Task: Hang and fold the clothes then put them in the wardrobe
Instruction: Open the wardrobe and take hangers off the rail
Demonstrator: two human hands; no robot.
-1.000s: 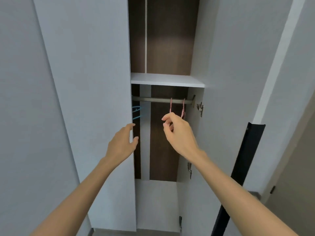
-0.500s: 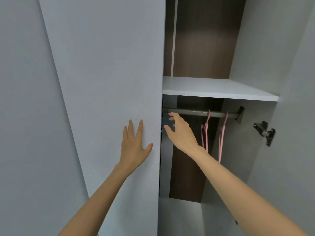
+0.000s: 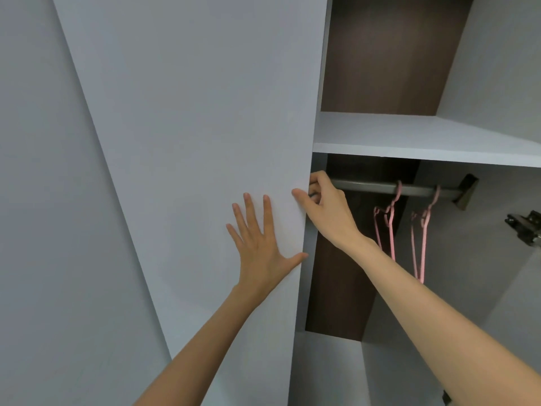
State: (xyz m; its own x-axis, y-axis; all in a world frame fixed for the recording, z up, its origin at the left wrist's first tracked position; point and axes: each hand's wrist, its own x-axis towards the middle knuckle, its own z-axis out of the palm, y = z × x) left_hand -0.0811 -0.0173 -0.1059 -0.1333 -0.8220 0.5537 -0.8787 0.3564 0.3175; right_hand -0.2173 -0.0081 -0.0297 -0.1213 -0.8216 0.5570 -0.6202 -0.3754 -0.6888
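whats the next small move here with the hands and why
Probably draw the right hand back out with whatever its curled fingers are on: it reaches behind the door at the left end of the rail, where the door hides the spot. The left hand lies flat on the door, steadying it. Two pink hangers hang further right.

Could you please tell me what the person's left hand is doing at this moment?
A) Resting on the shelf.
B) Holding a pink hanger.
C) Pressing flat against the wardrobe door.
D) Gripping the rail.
C: the left hand lies with fingers spread flat on the wardrobe door, apart from the pink hangers on the rail.
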